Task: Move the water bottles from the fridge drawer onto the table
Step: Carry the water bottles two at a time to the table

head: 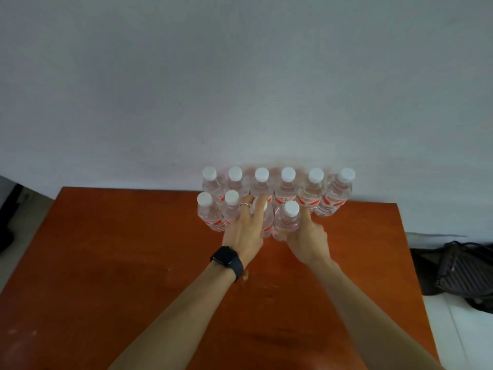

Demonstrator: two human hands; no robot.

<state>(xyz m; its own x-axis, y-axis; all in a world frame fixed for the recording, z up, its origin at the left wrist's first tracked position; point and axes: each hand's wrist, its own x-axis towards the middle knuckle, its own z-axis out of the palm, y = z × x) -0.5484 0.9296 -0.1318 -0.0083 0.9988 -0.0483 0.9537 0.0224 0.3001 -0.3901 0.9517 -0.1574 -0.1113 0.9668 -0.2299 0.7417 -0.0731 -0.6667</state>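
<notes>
Orange tabletop (pixel 133 263), far edge: bottles (pixel 288 188) ranked. Left grip (pixel 245 228) clamped over third front bottle (pixel 267 222), right grip (pixel 306 241) seemingly round fourth bottle (pixel 289 218); both to be seated upright, flush, before release.

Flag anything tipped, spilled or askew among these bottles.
Nothing spilled or fallen. Only the rightmost back bottle looks tilted outward, perhaps lens distortion. The left hand grips the third front bottle, the right hand the fourth front bottle.

Clear bottles (pixel 334 194), white caps (pixel 291 208), red-striped labels (pixel 309 201); orange-brown table (pixel 128 263); black watch (pixel 227 260); grey wall (pixel 240 76).
</notes>
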